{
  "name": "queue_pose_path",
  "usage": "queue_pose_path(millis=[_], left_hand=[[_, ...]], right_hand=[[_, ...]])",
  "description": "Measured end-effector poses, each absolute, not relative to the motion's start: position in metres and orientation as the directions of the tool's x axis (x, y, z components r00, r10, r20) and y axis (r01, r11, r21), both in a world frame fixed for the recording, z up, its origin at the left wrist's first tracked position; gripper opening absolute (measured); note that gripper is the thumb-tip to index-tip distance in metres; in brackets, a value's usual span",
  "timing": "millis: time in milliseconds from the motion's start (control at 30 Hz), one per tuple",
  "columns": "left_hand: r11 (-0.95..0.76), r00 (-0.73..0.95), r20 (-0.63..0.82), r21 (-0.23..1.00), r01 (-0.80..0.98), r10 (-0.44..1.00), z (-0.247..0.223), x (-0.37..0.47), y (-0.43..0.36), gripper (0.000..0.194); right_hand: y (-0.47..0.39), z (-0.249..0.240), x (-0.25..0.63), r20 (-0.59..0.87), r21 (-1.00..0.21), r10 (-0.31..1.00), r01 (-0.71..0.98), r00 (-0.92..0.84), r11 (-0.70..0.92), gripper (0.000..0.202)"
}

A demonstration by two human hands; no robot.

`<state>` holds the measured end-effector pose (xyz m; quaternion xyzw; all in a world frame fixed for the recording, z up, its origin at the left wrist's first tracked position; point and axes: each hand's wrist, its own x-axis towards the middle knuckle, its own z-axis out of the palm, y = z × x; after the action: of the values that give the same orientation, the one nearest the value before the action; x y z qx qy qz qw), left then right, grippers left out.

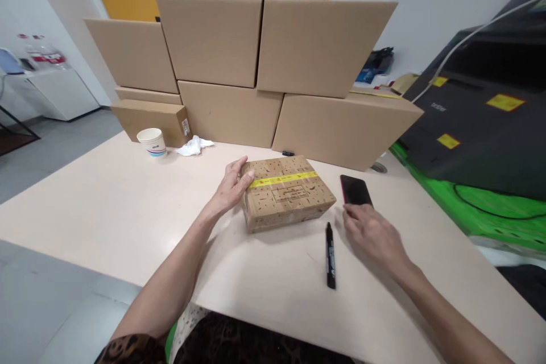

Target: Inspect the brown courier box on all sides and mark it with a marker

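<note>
A small cardboard box (284, 210) printed with dark marks lies on the table, a yellow strip of tape across its top. My left hand (232, 185) grips its left end, the thumb on top and the fingers along the side. To the right of the box, a dark smartphone (356, 190) with a red edge lies on the table. My right hand (373, 233), slightly blurred, has its curled fingers closed at the phone's near end, partly covering it. Between the box and my right hand lies a black marker pen (330, 259), pointing away from me.
Large cardboard boxes (230, 114) stand stacked along the table's back edge. A paper cup (152, 142) and a crumpled white tissue (195, 145) are at the back left. A small black object (288, 153) lies behind the small box. Black equipment (482, 114) stands on the right.
</note>
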<state>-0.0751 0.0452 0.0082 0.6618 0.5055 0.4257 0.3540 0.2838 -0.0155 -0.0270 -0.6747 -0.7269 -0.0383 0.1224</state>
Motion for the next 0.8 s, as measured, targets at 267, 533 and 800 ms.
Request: queue_pose_path(millis=[267,533,800], left_hand=[[-0.260,-0.143,0.306,0.927,0.272,0.941,0.011,-0.074,0.047,0.061],[-0.337,-0.275,0.376,0.924,0.180,0.885,0.012,-0.073,0.050,0.061],[-0.490,-0.323,0.536,0.844,0.219,0.780,0.010,-0.068,0.050,0.051]], right_hand=[[0.049,-0.023,0.312,-0.080,-0.070,0.906,0.904,0.416,-0.422,0.098],[0.074,-0.031,0.334,-0.169,-0.349,0.865,0.792,0.473,-0.501,0.121],[0.070,-0.047,0.334,0.007,-0.911,0.878,0.365,0.478,-0.192,0.062]])
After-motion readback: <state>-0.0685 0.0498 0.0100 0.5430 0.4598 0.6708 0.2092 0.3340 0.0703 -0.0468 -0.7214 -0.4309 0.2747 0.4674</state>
